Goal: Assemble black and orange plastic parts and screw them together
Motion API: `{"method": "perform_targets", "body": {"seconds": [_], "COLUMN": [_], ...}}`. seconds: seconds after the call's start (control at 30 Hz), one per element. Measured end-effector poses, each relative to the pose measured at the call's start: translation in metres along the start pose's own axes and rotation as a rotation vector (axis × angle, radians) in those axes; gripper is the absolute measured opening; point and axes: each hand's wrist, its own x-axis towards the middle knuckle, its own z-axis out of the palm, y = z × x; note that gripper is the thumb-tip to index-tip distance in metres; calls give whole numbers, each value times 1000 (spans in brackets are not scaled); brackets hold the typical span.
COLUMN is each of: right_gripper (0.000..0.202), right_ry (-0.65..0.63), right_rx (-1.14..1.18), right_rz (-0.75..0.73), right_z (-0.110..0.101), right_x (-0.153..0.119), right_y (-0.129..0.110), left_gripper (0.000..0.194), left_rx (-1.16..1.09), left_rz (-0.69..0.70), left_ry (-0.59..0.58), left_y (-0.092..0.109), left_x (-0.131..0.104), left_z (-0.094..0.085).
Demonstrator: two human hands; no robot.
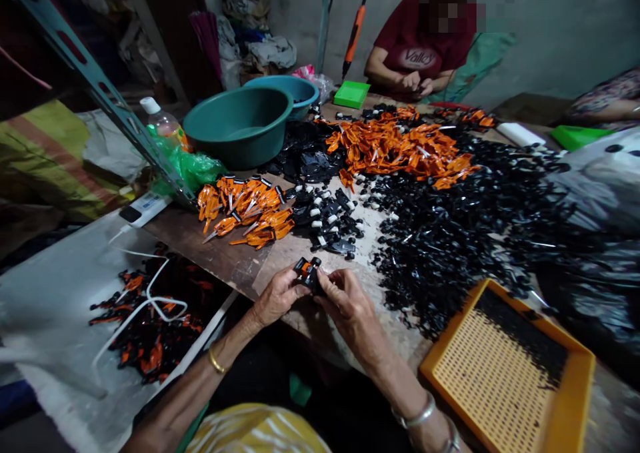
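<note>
Near the front edge of the table I hold a small black toy race car (309, 273) with an orange patch, between both hands. My left hand (278, 296) pinches its left end with closed fingers. Closed around the other end is my right hand (345, 294), thumb and index finger pressed to it. The fingers hide part of the car. Just beyond lie black car bases with white and black wheels (327, 218). Orange car bodies (250, 206) are piled to their left. A larger heap of orange bodies (400, 148) lies farther back.
Black plastic parts (450, 240) cover the table's right. A yellow perforated tray (493, 353) holds tiny black pieces. A green basin (235, 130) and blue basin (300, 100) stand at the back left. Finished-looking cars (155, 346) lie lower left. A person (420, 53) sits opposite.
</note>
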Motion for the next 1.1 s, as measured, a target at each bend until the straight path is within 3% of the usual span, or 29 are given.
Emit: {"method": "perform_targets", "body": {"seconds": [0.17,0.57,0.67,0.77,0.83,0.9,1.03,1.1], "right_gripper": [45,49,49,50,48,44,33,34], "right_ry": [-15,92,134,158,155,165,287,245], "right_rx": [42,-28,-69,-108,-60,97,362,485], "right_rz": [43,37,19,37,53,61,265,415], "right_z": [-4,36,44,49,46,37,13,4], "right_x": [0,-2,-2,-3,-5,-9,-19,-22], "right_y": [-3,-4,-5,-8,-10,-11,-10,-10], "left_gripper": [32,44,51,43,35,31,26,27], "left_rx": [-21,-314,-383,-433,-466,-514,-602,-615], "left_rz": [-43,-150,-127,-164,-202,-215,-208,-191], "left_ry": [22,-71,8,222,345,383,335,283], "left_y": [-2,-10,-10,-12,-12,-11,4,15], "left_x": [-2,-3,-3,-1,2,4,7,8], "left_z": [2,-6,3,18,27,31,36,41]}}
